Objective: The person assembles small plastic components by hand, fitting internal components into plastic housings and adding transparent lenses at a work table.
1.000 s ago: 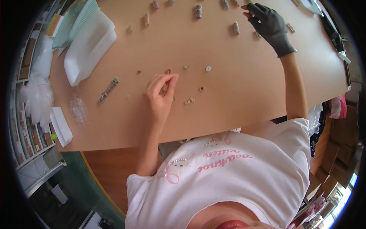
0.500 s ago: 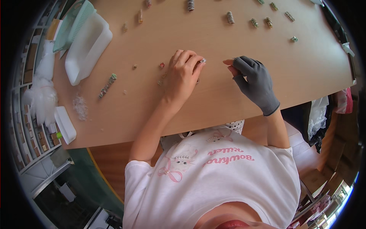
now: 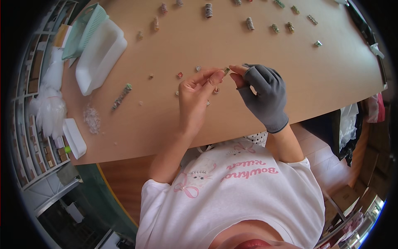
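Over the middle of the table my bare left hand (image 3: 198, 90) pinches a small green piece (image 3: 226, 72) between thumb and fingertips. From the right, my right hand (image 3: 267, 95), in a grey fingerless glove, meets it with bent fingers closed at the piece's upper end. How much of the piece the fingers hide I cannot tell. Around my left hand lie small loose pieces: a red one (image 3: 180, 75), a grey-white one (image 3: 198, 68) and a reddish-brown one (image 3: 216, 90). Farther left is a tiny brown piece (image 3: 151, 76).
A speckled stack with a green end (image 3: 122, 96) lies at left, near clear plastic scraps (image 3: 91, 119). White (image 3: 101, 56) and pale green (image 3: 85, 29) baskets stand at far left, a small white tray (image 3: 74, 139) below. Several small cylindrical stacks (image 3: 208, 11) line the far side.
My right hand has moved left to meet my left hand, where the green piece now shows. My left hand has turned, uncovering loose pieces on the table.
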The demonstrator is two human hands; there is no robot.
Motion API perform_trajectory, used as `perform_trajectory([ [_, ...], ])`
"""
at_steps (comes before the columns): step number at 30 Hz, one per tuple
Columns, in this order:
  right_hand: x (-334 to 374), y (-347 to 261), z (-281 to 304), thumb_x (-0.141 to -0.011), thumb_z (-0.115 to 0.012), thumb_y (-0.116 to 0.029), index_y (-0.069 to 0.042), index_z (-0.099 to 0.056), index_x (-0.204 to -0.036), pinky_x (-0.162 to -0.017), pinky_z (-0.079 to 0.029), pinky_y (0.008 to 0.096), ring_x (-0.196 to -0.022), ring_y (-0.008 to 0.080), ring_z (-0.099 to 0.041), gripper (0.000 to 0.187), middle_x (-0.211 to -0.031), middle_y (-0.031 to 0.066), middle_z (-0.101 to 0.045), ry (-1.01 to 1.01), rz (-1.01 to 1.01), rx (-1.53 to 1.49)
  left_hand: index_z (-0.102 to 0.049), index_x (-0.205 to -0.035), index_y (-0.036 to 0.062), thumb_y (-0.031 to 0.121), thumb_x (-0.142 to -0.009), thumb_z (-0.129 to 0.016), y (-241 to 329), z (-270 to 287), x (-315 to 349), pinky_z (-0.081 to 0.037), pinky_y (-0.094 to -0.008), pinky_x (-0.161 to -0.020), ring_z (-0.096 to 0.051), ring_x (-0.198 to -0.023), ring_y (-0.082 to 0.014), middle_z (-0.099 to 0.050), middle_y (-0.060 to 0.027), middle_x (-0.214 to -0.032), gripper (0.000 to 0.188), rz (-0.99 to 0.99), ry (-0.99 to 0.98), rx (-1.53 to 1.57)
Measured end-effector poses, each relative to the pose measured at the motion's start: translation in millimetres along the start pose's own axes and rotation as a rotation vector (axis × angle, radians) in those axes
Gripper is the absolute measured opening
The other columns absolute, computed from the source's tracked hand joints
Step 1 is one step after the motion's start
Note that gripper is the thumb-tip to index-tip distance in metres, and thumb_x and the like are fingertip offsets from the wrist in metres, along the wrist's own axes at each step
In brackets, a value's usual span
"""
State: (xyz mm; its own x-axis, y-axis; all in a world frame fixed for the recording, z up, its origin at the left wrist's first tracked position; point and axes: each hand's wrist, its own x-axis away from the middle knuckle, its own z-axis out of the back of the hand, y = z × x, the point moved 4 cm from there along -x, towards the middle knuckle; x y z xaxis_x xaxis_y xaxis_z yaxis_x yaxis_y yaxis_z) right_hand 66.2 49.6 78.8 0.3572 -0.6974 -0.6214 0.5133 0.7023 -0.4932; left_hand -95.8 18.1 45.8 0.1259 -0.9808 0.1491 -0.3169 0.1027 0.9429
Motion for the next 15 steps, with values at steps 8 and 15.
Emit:
perform_trajectory([
  [8, 2, -16, -2, -0.074, -0.076, -0.018, -0.014, -0.068, -0.108, -0.055, -0.046, 0.0306, -0.065, 0.0159, -0.062, 0.035, -0.087, -0.0007, -0.067, 0.007, 0.175, 0.285, -0.074, -0.105, 0.0039, 0.016, -0.089, -0.076, -9, 1, 2, -0.045, -0.0227, -0.074, -0.063, -0.083, -0.0063, -0.074, -0.0012, -0.094, 0.02, 0.022, -0.032, 0.194],
  [15, -3, -26, 0, -0.076, -0.077, -0.024, -0.015, -0.065, -0.096, -0.052, -0.044, 0.0297, -0.062, 0.016, -0.061, 0.025, -0.085, -0.0016, -0.065, 0.028, 0.214, 0.332, -0.073, -0.104, 0.0028, 0.013, -0.088, -0.077, -9, 3, 3, -0.044, -0.0219, -0.075, -0.063, -0.085, -0.0055, -0.074, -0.0022, -0.094, 0.02, 0.052, -0.045, 0.228],
])
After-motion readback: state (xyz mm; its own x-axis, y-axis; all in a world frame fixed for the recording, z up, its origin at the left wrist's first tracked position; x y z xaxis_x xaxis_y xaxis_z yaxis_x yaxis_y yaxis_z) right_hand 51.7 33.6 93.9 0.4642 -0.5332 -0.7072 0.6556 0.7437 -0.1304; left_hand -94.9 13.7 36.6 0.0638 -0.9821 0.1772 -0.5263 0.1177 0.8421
